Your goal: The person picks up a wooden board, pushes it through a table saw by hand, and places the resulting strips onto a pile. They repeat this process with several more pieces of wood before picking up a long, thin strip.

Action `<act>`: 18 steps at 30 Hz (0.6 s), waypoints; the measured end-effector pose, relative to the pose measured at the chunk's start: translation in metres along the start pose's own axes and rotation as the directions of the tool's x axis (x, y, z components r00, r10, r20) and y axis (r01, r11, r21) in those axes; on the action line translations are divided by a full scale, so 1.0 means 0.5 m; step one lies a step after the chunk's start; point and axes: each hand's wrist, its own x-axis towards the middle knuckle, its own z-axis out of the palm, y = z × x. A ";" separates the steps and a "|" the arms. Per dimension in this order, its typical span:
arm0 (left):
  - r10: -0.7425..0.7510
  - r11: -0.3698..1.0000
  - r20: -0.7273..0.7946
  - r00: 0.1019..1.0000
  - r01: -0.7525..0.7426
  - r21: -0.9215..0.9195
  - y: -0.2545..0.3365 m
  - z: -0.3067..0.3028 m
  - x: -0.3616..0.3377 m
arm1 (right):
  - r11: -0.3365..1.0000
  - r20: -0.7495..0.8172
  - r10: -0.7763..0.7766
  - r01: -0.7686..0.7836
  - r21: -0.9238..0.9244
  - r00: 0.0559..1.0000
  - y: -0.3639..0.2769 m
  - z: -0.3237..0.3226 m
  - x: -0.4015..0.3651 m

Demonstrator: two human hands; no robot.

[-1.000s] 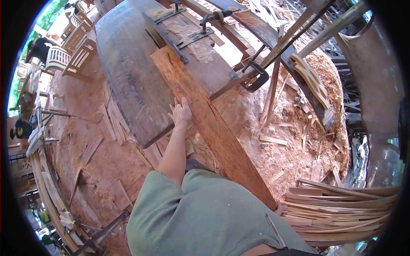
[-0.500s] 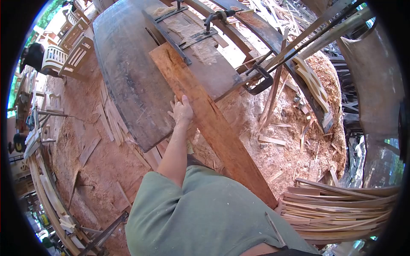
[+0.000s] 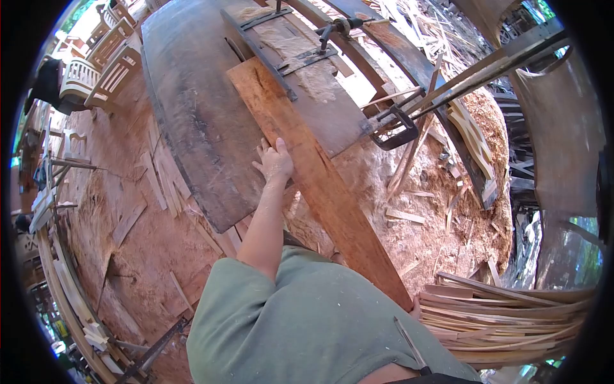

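Observation:
A long reddish-brown wooden plank (image 3: 332,198) runs from my body up onto a worn saw-table top (image 3: 198,109). Its far end lies beside a dark straight guide bar (image 3: 261,54). My left hand (image 3: 275,162) rests at the plank's left edge, fingers spread toward the table surface and thumb over the wood. Down at the plank's near end, my right hand (image 3: 416,308) is mostly hidden; only a few fingers show, curled against the end. A narrow slot with a dark blade-like piece (image 3: 233,50) shows just beyond the plank's far end.
A black C-clamp (image 3: 398,131) grips the board at the table's right side. Bundled thin wood strips (image 3: 505,320) stand at lower right. Sawdust and offcuts (image 3: 404,216) cover the ground. Slatted chairs (image 3: 115,77) stand at upper left, curved wood strips (image 3: 70,301) at lower left.
The plank has slid slightly forward along the guide bar, toward the slot. Both hands stay on it. The view has shifted a little.

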 end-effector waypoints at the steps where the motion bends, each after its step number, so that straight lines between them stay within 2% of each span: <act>1: -0.003 1.000 -0.003 1.000 0.003 -0.002 0.002 -0.002 0.004 | 0.998 -0.050 -0.061 0.061 -0.005 0.997 0.003 0.011 -0.003; 3: -0.002 1.000 0.014 1.000 0.002 -0.009 0.004 -0.007 0.011 | 0.991 -0.111 -0.137 0.136 -0.017 0.984 0.007 0.017 0.002; 18: 0.000 0.999 -0.022 1.000 -0.001 -0.053 0.019 -0.031 0.072 | 0.983 -0.051 -0.172 0.168 -0.068 0.984 0.026 0.038 0.034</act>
